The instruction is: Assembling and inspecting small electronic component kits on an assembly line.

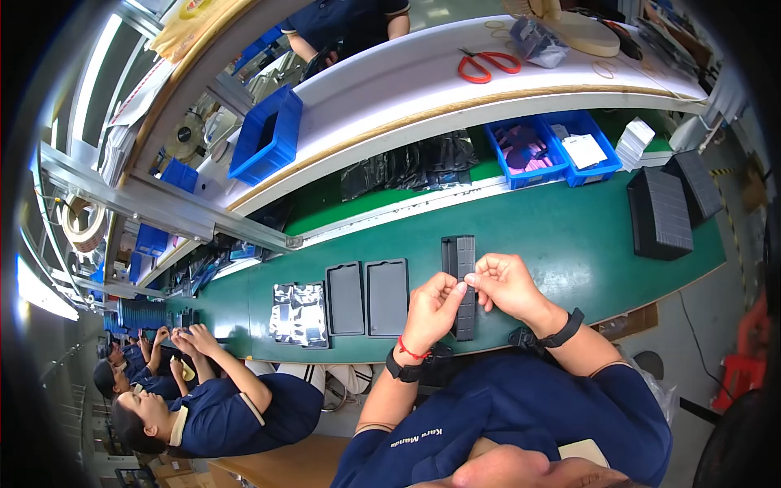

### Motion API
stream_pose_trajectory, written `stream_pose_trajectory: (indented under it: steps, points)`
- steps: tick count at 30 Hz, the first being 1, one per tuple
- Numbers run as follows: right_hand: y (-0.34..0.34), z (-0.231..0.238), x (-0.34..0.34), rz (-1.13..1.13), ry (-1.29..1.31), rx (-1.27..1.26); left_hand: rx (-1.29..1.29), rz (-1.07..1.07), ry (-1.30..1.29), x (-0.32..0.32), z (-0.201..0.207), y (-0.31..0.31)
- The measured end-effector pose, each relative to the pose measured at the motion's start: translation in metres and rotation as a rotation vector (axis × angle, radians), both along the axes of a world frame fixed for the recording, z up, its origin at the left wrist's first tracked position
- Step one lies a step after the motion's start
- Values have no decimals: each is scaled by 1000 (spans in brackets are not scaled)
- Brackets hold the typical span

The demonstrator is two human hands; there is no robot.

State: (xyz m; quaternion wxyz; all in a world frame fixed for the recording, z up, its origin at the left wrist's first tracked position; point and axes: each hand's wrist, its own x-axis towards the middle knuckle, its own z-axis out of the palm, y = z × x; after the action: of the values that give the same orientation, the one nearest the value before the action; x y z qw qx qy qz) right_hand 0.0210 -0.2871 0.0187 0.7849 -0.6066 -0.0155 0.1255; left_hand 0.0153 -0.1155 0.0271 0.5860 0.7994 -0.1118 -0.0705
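Observation:
A long narrow black tray lies on the green conveyor belt straight in front of me. My left hand, with a red string and a black band at the wrist, and my right hand, also with a black wristband, meet above the middle of that tray. The fingertips of both hands pinch a small pale piece between them. I cannot tell what the piece is. The hands hide the lower half of the tray.
Two flat dark trays and silvery bags lie left of my hands. Blue bins and black stacks stand at right. Orange scissors rest on the white shelf. Co-workers sit at left.

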Motion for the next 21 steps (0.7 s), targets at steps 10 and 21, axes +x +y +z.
stream_pose_trajectory:
  steps: [10,21]
  points:
    - [-36,-10,-2,-90,73,74,-212,242,70,4,-6,-13]
    - [-62,-4,-4,-71,89,67,120,-17,-121,18,-13,-36]
